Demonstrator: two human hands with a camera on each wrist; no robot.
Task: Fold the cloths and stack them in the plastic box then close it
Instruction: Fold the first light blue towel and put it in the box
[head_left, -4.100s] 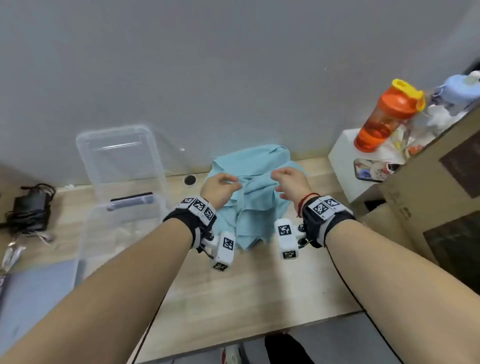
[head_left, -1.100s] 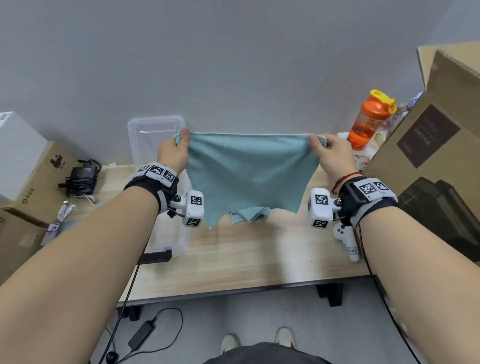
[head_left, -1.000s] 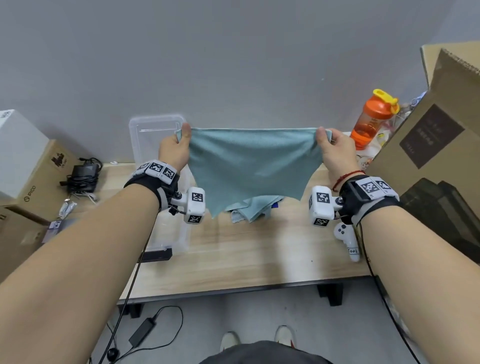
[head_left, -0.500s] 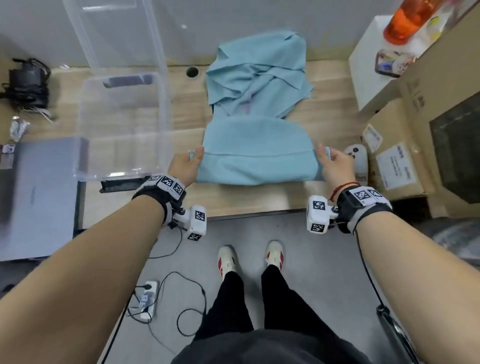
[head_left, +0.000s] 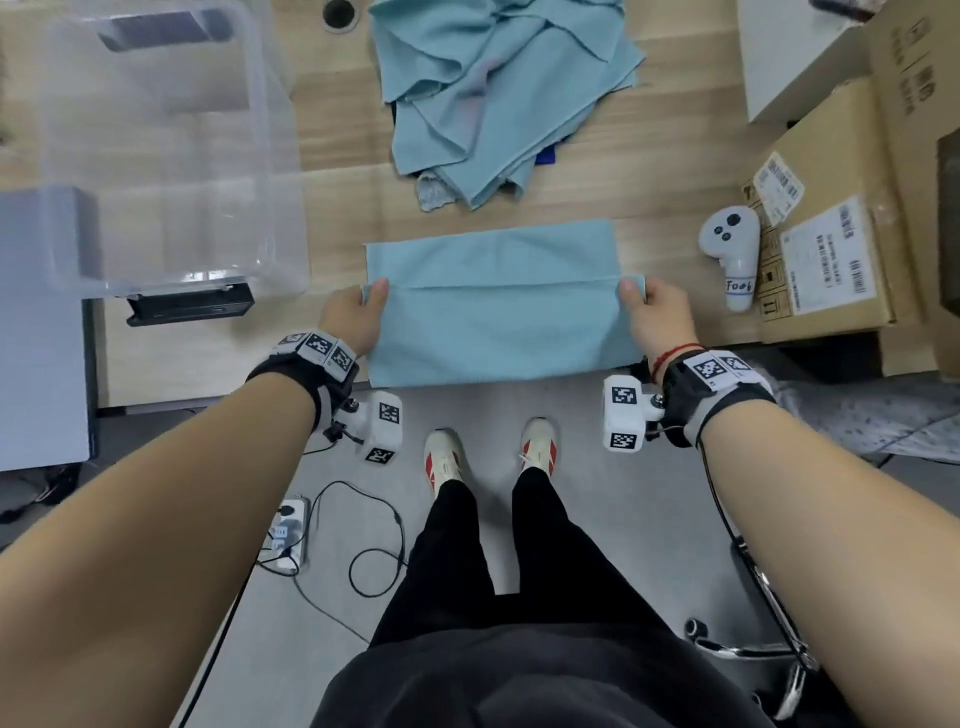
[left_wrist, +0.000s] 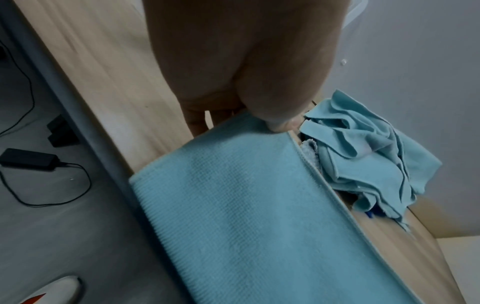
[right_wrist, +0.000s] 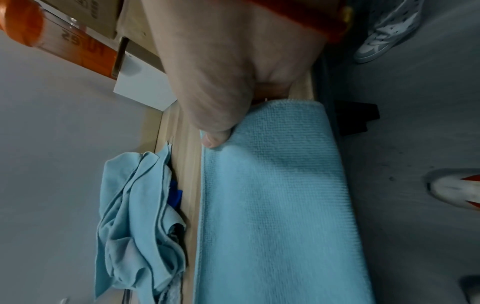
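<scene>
— At the near edge of the surface (head_left: 649, 176), what have the hands got?
— Left hand (head_left: 350, 319) and right hand (head_left: 657, 317) each pinch an end of the light-blue cloth (head_left: 498, 306), thumb on top; it lies partly folded.
— The rest?
— Crumpled cloths (head_left: 493, 98) lie behind; the clear plastic box (head_left: 270, 156) stands open, left.

A light blue cloth (head_left: 498, 306) lies partly folded at the table's (head_left: 332, 130) near edge. More blue cloths (head_left: 493, 98) sit heaped toward the far edge. The clear plastic box (head_left: 156, 156) stands open near the left edge.
</scene>
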